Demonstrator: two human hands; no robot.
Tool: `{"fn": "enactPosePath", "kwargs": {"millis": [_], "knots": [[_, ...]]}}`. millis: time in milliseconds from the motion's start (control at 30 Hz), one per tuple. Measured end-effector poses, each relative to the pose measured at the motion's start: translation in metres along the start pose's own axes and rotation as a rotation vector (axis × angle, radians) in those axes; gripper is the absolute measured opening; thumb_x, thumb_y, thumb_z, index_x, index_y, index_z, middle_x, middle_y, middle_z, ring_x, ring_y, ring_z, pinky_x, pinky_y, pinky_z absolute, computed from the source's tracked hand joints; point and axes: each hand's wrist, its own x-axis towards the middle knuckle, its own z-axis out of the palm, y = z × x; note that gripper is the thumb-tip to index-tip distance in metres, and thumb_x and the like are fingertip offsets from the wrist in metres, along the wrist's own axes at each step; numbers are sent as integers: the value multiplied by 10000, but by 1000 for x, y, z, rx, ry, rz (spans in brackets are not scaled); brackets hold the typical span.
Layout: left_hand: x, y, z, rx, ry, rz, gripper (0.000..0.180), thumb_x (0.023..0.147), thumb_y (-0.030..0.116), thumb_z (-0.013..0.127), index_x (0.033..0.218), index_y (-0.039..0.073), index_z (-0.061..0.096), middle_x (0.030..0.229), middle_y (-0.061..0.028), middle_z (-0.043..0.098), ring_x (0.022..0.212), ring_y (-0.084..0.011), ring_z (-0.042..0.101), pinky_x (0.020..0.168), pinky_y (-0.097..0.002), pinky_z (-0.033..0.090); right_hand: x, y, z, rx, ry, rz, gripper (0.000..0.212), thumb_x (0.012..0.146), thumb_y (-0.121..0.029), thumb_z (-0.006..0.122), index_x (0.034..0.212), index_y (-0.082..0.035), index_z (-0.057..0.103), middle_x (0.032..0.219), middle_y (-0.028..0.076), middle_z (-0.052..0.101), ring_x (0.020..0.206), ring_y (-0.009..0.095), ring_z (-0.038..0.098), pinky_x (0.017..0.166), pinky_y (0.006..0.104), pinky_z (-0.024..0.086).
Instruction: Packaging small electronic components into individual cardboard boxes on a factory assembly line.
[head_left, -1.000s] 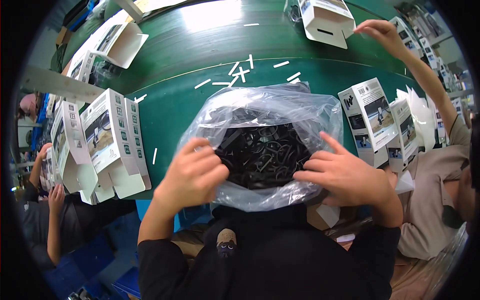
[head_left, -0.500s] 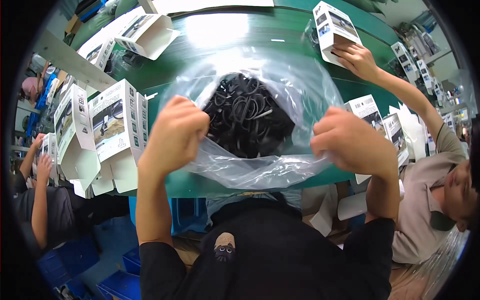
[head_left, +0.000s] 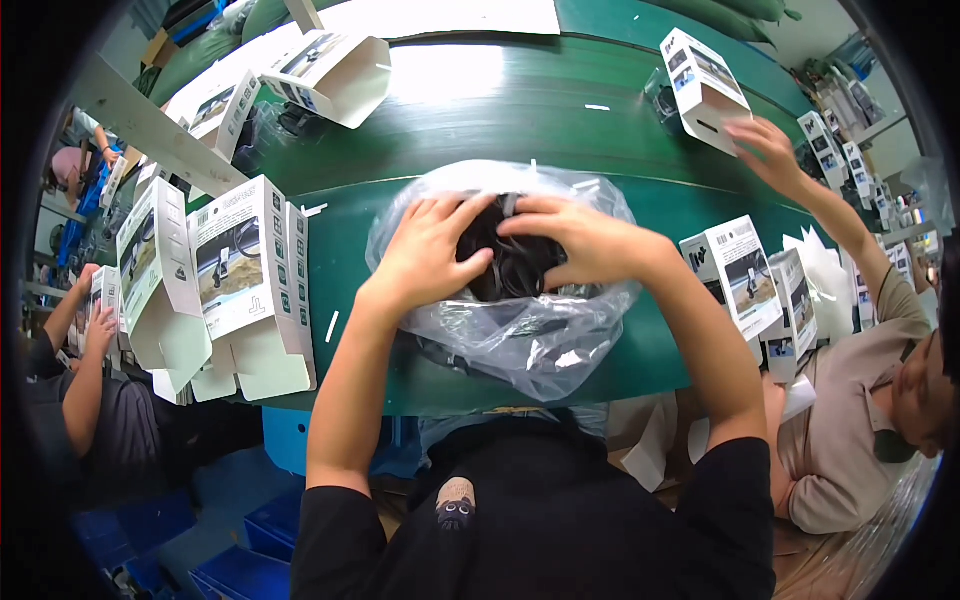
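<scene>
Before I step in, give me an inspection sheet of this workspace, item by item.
Surface: flat green tabletop, reflecting light.
Things: clear plastic bag, open, holding black looped pieces.
Clutter: thin white strips; white printed cardboard cartons at both sides.
Hands: left hand and right hand at the bag's mouth, fingers spread.
Cables: cannot tell whether the black pieces include any.
Surroundings: co-workers at both sides; a co-worker's hand at the upper-right carton.

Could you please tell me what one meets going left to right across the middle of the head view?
Printed cartons, left hand, black pieces, right hand, another printed carton, a co-worker's beige sleeve.
</scene>
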Motion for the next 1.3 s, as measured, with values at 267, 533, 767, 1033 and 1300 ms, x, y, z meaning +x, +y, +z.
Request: {"fn": "enactPosePath", "kwargs": {"millis": [267, 533, 767, 1033, 1300], "knots": [[-21, -3, 1, -365, -263, -75, 727, 640, 267, 750, 1289, 80, 482, 1344, -142, 452, 1238, -328, 407, 1045, -419, 302, -24, -4, 0, 355, -74, 139, 374, 670, -19, 703, 1036, -53, 637, 1096, 94, 576, 969, 272, 548, 826, 342, 458], [-24, 48, -45, -85, -186, 80, 736, 603, 240, 770, 1265, 80, 490, 1355, -153, 422, 1273, -327, 370, 1070, -427, 280, -15, -7, -17, 310, 97, 96, 297, 660, 9, 710, 950, -41, 665, 973, 82, 602, 853, 224, 561, 758, 306, 455], [-13, 45, -84, -490, -189, 166, 601, 624, 122, 752, 1194, 78, 567, 1264, -109, 529, 1130, -280, 516, 948, -381, 430, -5, -16, -48, 653, 31, 147, 255, 660, 40, 705, 906, -15, 670, 884, 72, 596, 736, 162, 545, 654, 261, 447], [55, -105, -2, -1379, 572, -777, 268, 822, 137, 628, 1028, -8, 535, 876, -129, 588, 729, -152, 582, 629, -236, 489, 7, 45, -28, 1194, 604, 395, 239, 731, 77, 635, 954, -5, 660, 763, 24, 584, 613, 122, 522, 562, 212, 432], [116, -138, 69, -1636, 423, -762, 288, 891, 177, 549, 1089, -23, 492, 923, -164, 590, 815, -220, 629, 591, -287, 533, 22, 94, -17, 1046, 593, 537, 200, 811, 71, 541, 971, 28, 651, 763, 42, 593, 561, 117, 528, 533, 196, 437]]}}
